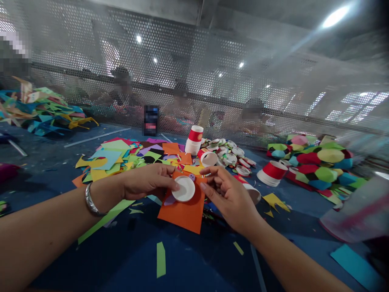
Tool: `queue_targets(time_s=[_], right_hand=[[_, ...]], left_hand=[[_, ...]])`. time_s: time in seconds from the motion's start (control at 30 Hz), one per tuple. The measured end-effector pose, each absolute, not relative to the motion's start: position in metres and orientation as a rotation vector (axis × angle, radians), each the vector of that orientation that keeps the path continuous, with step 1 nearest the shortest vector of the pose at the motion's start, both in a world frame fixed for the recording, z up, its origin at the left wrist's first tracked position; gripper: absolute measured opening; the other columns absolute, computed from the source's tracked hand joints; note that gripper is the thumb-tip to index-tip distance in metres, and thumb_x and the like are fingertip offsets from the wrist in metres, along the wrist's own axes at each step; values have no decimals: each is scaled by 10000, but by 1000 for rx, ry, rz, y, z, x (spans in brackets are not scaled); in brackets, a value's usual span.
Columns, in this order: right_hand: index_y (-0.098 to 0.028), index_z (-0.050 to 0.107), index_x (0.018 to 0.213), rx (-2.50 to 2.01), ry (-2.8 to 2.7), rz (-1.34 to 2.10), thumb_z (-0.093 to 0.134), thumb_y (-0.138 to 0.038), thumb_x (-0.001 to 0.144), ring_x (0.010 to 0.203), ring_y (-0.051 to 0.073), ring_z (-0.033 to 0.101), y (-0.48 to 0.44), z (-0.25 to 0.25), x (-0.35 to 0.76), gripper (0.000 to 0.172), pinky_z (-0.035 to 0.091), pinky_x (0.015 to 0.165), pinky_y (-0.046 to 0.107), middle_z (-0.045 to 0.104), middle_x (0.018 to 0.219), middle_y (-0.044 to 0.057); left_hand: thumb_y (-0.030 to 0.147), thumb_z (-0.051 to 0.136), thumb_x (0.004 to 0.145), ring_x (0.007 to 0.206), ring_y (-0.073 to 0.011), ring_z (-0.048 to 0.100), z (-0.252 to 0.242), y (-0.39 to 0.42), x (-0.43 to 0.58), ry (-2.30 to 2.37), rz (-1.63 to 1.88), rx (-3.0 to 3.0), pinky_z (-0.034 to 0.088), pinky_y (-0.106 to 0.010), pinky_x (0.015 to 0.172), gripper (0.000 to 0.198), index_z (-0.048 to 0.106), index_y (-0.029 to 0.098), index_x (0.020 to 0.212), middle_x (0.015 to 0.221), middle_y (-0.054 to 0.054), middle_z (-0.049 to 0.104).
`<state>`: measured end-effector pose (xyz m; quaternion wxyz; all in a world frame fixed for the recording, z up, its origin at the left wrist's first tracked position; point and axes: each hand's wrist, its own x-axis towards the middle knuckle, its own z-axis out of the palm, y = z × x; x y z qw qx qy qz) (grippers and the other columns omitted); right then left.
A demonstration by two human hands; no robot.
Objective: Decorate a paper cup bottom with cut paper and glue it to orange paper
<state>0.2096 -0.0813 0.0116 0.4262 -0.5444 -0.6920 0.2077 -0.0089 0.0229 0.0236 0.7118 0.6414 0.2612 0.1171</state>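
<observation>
My left hand (152,181) is closed, its thumb pressing a small white round cup base (184,189) against a sheet of orange paper (185,215). My right hand (226,194) is at the paper's right edge, thumb and forefinger apart, with the thumb tip over or against the edge. The disc lies face up, its rim raised. Just above it a small purple scrap (192,177) shows, and more purple shows under its lower left side. The fingers behind the paper are hidden.
Beyond my hands lies a heap of coloured paper (114,156). Red and white paper cups (194,140) are stacked behind it, near many white cup rings (226,150). Colourful finished pieces (322,162) are piled right; paper cut-offs (45,109) lie left. A perforated metal screen (194,61) stands behind.
</observation>
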Motion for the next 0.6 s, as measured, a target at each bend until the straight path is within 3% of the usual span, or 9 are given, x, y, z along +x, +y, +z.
queue_targets(time_s=[0.37,0.6], right_hand=[[-240,540,1174,-1357,-1738,575,564,-352,963,845,192,653,-83,11,210,241,526,685,318,679,948,49],[-249,618,1034,-1435,-1817,348,596,-323,952,753,149,634,-92,39,225,113,494,649,283,663,862,9]], left_hand=[[329,781,773,613,-72,512,18,23,-6,571,339,1276,350,-191,532,243,630,160,860,763,18,624],[304,770,798,676,-74,526,18,30,-5,587,400,1236,402,-197,608,244,648,114,890,833,-11,631]])
